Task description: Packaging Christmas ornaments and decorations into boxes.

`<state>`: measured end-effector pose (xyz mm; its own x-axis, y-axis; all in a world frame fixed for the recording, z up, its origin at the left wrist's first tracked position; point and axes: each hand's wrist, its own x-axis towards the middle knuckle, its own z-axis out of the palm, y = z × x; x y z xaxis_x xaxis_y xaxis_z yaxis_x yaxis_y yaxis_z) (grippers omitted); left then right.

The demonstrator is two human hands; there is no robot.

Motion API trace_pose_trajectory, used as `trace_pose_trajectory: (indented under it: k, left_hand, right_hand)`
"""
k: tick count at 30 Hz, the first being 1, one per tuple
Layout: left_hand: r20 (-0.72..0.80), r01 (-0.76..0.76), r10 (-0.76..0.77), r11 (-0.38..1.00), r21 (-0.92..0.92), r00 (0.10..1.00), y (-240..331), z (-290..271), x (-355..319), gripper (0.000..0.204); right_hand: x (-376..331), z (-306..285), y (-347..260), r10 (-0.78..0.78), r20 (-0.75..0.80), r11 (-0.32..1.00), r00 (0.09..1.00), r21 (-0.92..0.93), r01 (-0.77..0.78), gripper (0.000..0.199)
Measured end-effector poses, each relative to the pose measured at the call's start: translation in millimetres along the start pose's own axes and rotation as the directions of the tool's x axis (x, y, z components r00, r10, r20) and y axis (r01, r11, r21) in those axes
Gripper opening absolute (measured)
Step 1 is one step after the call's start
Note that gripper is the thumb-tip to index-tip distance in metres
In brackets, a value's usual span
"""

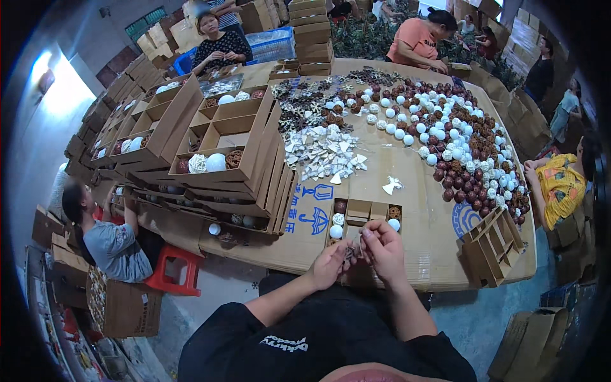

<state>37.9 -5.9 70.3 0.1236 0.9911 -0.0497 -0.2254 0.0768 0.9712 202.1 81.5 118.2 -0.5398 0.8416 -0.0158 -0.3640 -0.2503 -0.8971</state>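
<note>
Cardboard-covered table (420, 210) fills most of the view, w/ several people seated round its edges. Stacked brown divider boxes (216, 146) sit on its left half, some cells holding white, red & wicker balls. Along the right side runs a long heap of red and white balls (464, 146); mid-table a pile of white star pieces (324, 153), w/ darker star pieces (305, 108) just behind it. One white star (392, 185) lies alone, apart from the pile. Empty divider tray (493, 245) rests tilted at the near right corner. Red stool (173, 270) stands on the floor at left, beside a seated person.

Close in front: small compartment box (363, 219), balls in some cells, just beyond the hands. Left hand (330, 264) & right hand (382, 248) meet above the near table edge, fingers of both pinched together on a small dark ornament (352, 250), held between them; too small to tell its exact shape
</note>
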Motion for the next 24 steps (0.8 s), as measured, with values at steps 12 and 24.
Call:
trace_pose_trajectory:
  k: [12, 24]
  left_hand:
    - [0.122, 0.082, -0.05, 0.959, -0.272, 0.991, 12.4, 6.5, 2.0, 0.036]
    - [-0.098, -0.147, 0.143, 0.988, -0.035, 0.985, 16.3, 22.4, 2.6, 0.029]
  right_hand:
    - [3.4, -16.2, 1.1, -0.008, 0.09, 0.983, 0.996, -0.185, 0.025, 0.009]
    - [-4.2, -5.1, 3.0, -0.086, 0.015, 0.973, 0.996, -0.212, 0.087, 0.006]
